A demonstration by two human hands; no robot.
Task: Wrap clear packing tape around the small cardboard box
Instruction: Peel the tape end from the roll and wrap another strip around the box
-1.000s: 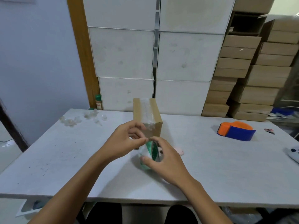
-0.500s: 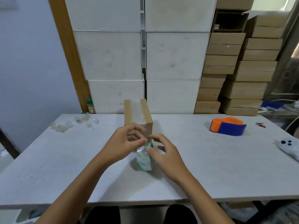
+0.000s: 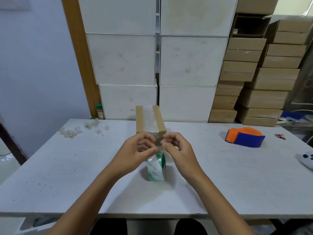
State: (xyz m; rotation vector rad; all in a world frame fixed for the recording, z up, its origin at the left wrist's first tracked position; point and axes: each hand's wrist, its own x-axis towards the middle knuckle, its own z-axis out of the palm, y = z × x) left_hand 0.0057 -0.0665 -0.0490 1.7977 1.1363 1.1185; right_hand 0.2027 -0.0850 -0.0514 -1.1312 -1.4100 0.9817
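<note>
Both hands, left point(image 3: 135, 152) and right point(image 3: 177, 150), pinch tape pulled from the roll point(image 3: 156, 168) before the box point(image 3: 149, 120); next, press it down.

**Brown Box, Green-Striped Tape, Pale Table**

The small cardboard box point(image 3: 149, 120) was plain tan-brown, with a glossy clear strip down the middle of its top. The tape roll point(image 3: 156, 168) showed clear-white with green diagonal stripes and green lettering. The table point(image 3: 237, 175) was pale grey-white, flecked with dark specks on its left side. The tape dispenser point(image 3: 244, 137) came in two colours — bright orange above, deep blue below. Behind stood white cartons point(image 3: 189, 60) and brown stacked boxes point(image 3: 264, 78); a small jar point(image 3: 100, 111) had a green cap.
</note>
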